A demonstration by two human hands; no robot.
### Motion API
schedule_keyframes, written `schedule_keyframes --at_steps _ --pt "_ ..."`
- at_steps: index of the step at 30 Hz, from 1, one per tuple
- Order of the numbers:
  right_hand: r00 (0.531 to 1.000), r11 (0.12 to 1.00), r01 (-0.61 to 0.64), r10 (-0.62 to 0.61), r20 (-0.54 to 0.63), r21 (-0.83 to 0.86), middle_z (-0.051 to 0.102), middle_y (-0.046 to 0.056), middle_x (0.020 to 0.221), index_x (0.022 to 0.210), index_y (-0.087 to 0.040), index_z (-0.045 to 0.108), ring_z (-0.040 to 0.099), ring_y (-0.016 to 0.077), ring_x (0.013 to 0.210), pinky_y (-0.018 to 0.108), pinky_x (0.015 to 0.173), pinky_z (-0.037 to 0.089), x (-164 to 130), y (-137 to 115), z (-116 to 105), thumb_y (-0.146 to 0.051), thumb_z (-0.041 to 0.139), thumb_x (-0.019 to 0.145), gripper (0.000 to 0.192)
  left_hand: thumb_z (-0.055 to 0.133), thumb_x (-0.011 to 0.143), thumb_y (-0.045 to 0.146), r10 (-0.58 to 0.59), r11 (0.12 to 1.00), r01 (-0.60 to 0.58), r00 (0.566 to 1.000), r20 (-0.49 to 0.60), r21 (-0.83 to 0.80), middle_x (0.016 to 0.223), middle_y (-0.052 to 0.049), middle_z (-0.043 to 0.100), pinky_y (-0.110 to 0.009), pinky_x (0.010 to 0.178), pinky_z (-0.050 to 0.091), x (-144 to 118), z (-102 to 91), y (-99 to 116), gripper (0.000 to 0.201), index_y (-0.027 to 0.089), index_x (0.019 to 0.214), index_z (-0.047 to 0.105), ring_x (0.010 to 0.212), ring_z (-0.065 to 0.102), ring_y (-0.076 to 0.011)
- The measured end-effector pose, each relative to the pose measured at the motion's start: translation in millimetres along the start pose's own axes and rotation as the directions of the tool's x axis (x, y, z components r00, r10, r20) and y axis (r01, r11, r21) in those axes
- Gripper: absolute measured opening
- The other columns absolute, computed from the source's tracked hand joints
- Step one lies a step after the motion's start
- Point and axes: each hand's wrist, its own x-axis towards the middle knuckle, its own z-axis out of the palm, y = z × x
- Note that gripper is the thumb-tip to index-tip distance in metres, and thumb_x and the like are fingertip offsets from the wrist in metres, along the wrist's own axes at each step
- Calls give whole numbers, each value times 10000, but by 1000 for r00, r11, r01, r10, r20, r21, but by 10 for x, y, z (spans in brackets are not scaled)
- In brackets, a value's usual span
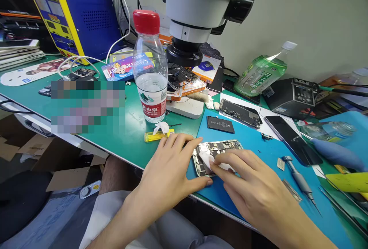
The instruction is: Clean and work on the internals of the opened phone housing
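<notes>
An opened phone body (221,147), its inner parts bare, lies on the blue mat (247,199). My right hand (253,180) pinches a white tissue (206,159) against the left part of the phone's inside. At the phone's left end rests my left hand (172,166), thumb and fingers apart around the near-left corner, steadying or touching its edge. Just behind the phone is a black battery (220,124). A detached phone screen assembly (240,113) lies on white paper farther back.
A water bottle (151,91) with a red cap stands behind my left hand, near a yellow lighter (155,136). A microscope (186,18) overhangs the bench. To the right are a dark phone (293,139), a screwdriver (299,178) and tweezers (345,210).
</notes>
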Motion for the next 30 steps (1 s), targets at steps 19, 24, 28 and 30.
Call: schedule_keyframes --at_steps 19,24,28,30 --pt "999 993 -45 45 3 110 727 67 1056 1074 -265 795 666 212 1022 353 861 586 -13 115 -12 -92 565 1021 292 852 857 543 9 1000 -9 1000 2 -18 1403 -56 617 -511 1108 444 -3 -7 -27 756 291 1485 516 1319 555 -324" --pt "998 987 -52 58 -34 153 718 79 1113 1008 -275 803 667 223 1085 370 900 594 2 147 21 -94 578 1011 288 859 861 513 22 999 -22 1000 -6 -39 1410 -41 621 -497 1114 440 -6 -14 -23 720 323 1468 522 1325 560 -319" --pt "997 992 -58 64 -48 114 700 85 1165 990 -278 798 658 224 1098 386 915 586 -13 167 53 -90 577 1024 291 862 864 498 14 999 -14 1000 -5 -34 1418 -30 624 -477 1098 444 -7 -23 -7 743 327 1491 501 1326 560 -312" --pt "997 988 -69 74 -34 139 690 94 1194 1006 -266 793 652 229 1116 397 922 580 -20 164 58 -84 574 1029 285 859 871 479 9 1000 -9 1000 3 -24 1422 -26 624 -476 1100 438 -9 -24 -6 729 329 1489 501 1330 559 -311"
